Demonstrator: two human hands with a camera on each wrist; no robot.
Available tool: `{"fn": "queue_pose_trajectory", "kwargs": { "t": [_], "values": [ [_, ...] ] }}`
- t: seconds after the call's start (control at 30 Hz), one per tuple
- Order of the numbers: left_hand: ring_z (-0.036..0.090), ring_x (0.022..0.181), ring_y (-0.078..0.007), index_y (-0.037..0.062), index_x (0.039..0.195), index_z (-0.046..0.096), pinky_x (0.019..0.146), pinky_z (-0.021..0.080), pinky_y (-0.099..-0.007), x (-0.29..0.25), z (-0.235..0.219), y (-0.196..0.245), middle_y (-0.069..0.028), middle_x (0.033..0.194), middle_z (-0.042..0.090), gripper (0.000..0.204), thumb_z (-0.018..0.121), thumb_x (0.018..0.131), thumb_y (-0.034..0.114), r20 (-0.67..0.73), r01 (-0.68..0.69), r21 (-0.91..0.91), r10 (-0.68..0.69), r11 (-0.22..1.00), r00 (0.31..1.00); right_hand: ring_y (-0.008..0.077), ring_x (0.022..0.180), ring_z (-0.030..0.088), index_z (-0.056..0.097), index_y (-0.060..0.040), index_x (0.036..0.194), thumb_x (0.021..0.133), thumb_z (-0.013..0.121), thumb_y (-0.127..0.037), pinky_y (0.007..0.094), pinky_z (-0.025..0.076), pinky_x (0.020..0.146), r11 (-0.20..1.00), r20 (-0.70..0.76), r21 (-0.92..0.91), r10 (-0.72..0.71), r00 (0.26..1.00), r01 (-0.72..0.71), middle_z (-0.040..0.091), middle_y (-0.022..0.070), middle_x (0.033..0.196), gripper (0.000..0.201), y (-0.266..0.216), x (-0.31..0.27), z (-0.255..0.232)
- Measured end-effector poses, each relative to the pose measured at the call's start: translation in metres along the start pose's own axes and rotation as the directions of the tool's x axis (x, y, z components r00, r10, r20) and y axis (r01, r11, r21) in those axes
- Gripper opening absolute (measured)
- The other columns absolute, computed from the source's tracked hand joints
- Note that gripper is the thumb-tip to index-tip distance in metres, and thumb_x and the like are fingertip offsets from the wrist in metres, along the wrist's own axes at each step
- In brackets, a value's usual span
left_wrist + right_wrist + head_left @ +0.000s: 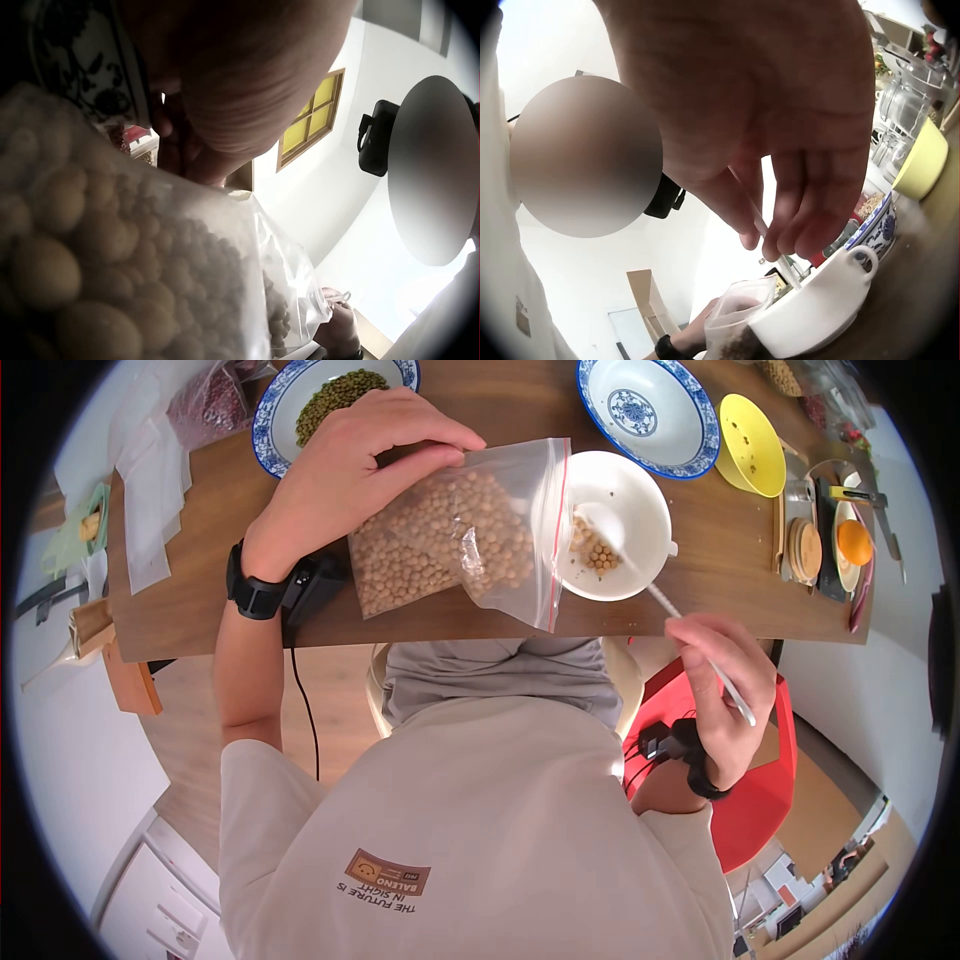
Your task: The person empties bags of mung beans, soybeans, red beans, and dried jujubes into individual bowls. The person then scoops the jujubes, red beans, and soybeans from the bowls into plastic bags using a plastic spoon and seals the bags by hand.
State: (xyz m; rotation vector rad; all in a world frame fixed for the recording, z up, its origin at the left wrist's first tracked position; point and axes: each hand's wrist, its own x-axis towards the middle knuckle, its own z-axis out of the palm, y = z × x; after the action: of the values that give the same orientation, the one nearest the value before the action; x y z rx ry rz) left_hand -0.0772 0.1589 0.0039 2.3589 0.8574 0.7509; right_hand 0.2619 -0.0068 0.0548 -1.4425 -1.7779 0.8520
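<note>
A clear zip bag (445, 545) of round beige beans lies on its side at the table's front, its mouth at the white cup (650, 490). My left hand (350, 465) grips the bag's upper edge between thumb and fingers. Some beans (600, 557) lie in the bottom of the cup, which has a small handle on its side. With my right hand (728, 685), right of the cup and lower, I hold a long-handled white spoon (660, 598). Its bowl end rests inside the cup among the beans.
Behind the bag stands a blue-and-white bowl of green beans (340, 395). A similar patterned bowl (640, 410) and a yellow bowl (750, 445) stand behind the cup. Jars, a knife (860, 495) and an orange fruit (854, 543) are at the right. A red stool (765, 800) is below the table edge.
</note>
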Motion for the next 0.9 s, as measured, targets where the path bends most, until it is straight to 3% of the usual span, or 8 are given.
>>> {"fn": "queue_pose_trajectory", "kwargs": {
  "t": [0.13, 0.27, 0.33, 0.5, 0.67, 0.77, 0.8, 0.9],
  "values": [
    [0.063, 0.091, -0.0212, 0.0020, 0.106, 0.077, 0.082, 0.050, -0.0312, 0.000, 0.000, 0.000, -0.0060, 0.097, 0.074, 0.016, 0.073, 0.091, 0.003, 0.003, 0.000, 0.008, 0.000, 1.000, 1.000, 0.0208, 0.085, 0.069, 0.077, 0.0005, 0.111, 0.090, 0.067, 0.007, 0.0307, 0.053, 0.073, 0.988, 0.091, 0.155, 0.002, 0.996, -0.016, 0.073, 0.0132, 0.097, 0.024, 0.004, -0.001, 0.004],
    [0.063, 0.091, -0.0212, 0.0020, 0.106, 0.077, 0.082, 0.050, -0.0314, 0.000, 0.001, 0.000, -0.0058, 0.097, 0.074, 0.016, 0.073, 0.091, 0.004, -0.007, -0.008, -0.009, 0.008, 1.000, 1.000, 0.0204, 0.084, 0.070, 0.074, 0.0053, 0.112, 0.096, 0.063, 0.005, 0.0312, 0.055, 0.074, 0.948, 0.072, 0.312, 0.047, 0.996, -0.067, 0.074, 0.0143, 0.095, 0.020, 0.011, -0.003, 0.009],
    [0.063, 0.090, -0.0212, 0.0024, 0.106, 0.077, 0.082, 0.050, -0.0314, -0.001, 0.001, 0.002, -0.0052, 0.097, 0.074, 0.015, 0.072, 0.092, 0.004, -0.009, 0.022, 0.003, -0.022, 1.000, 1.000, 0.0200, 0.081, 0.070, 0.071, 0.0091, 0.114, 0.101, 0.060, 0.001, 0.0318, 0.057, 0.075, 0.878, -0.038, 0.443, 0.219, 0.975, -0.180, 0.074, 0.0152, 0.093, 0.019, 0.009, -0.007, 0.009],
    [0.062, 0.089, -0.0212, 0.0028, 0.105, 0.077, 0.081, 0.050, -0.0316, 0.001, 0.001, 0.000, -0.0043, 0.097, 0.074, 0.014, 0.072, 0.092, 0.005, -0.014, -0.028, 0.006, 0.028, 1.000, 1.000, 0.0240, 0.069, 0.068, 0.071, 0.0077, 0.110, 0.104, 0.062, -0.013, 0.0356, 0.057, 0.067, 0.902, -0.258, 0.426, 0.192, 0.947, -0.067, 0.073, 0.0179, 0.084, 0.023, 0.017, -0.017, -0.001],
    [0.064, 0.089, -0.0229, 0.0094, 0.106, 0.079, 0.082, 0.051, -0.0354, 0.000, 0.002, -0.003, -0.0036, 0.095, 0.074, 0.015, 0.072, 0.094, 0.016, -0.036, -0.024, -0.007, 0.023, 1.000, 0.999, 0.0226, 0.065, 0.065, 0.072, 0.0062, 0.104, 0.101, 0.066, -0.020, 0.0345, 0.054, 0.062, 0.916, -0.309, 0.400, 0.099, 0.946, 0.035, 0.070, 0.0165, 0.080, 0.027, -0.003, -0.015, 0.008],
    [0.061, 0.089, -0.0217, 0.0030, 0.105, 0.077, 0.080, 0.050, -0.0317, 0.000, 0.001, -0.001, -0.0041, 0.098, 0.075, 0.013, 0.072, 0.092, 0.005, -0.012, -0.046, 0.006, 0.046, 0.999, 0.999, 0.0200, 0.071, 0.063, 0.077, 0.0040, 0.102, 0.096, 0.070, -0.019, 0.0311, 0.048, 0.062, 0.969, -0.021, 0.206, -0.138, 0.990, 0.139, 0.069, 0.0139, 0.085, 0.025, -0.013, -0.001, 0.011],
    [0.061, 0.089, -0.0218, 0.0029, 0.105, 0.077, 0.080, 0.050, -0.0318, 0.000, 0.001, -0.001, -0.0040, 0.098, 0.075, 0.014, 0.072, 0.092, 0.005, -0.013, -0.033, 0.003, 0.033, 0.999, 0.999, 0.0193, 0.074, 0.064, 0.077, 0.0035, 0.105, 0.094, 0.071, -0.012, 0.0307, 0.048, 0.063, 0.954, 0.020, 0.263, -0.155, 0.988, 0.145, 0.070, 0.0133, 0.089, 0.020, -0.018, 0.000, 0.018],
    [0.061, 0.089, -0.0216, 0.0030, 0.105, 0.077, 0.080, 0.050, -0.0320, 0.001, 0.000, -0.001, -0.0038, 0.098, 0.075, 0.014, 0.073, 0.092, 0.005, -0.015, -0.033, 0.002, 0.033, 0.999, 0.999, 0.0175, 0.074, 0.064, 0.078, 0.0028, 0.104, 0.091, 0.070, -0.001, 0.0298, 0.048, 0.063, 0.964, 0.088, 0.132, -0.243, 0.966, 0.231, 0.070, 0.0128, 0.090, 0.016, -0.020, 0.004, 0.012]
  ]
}}
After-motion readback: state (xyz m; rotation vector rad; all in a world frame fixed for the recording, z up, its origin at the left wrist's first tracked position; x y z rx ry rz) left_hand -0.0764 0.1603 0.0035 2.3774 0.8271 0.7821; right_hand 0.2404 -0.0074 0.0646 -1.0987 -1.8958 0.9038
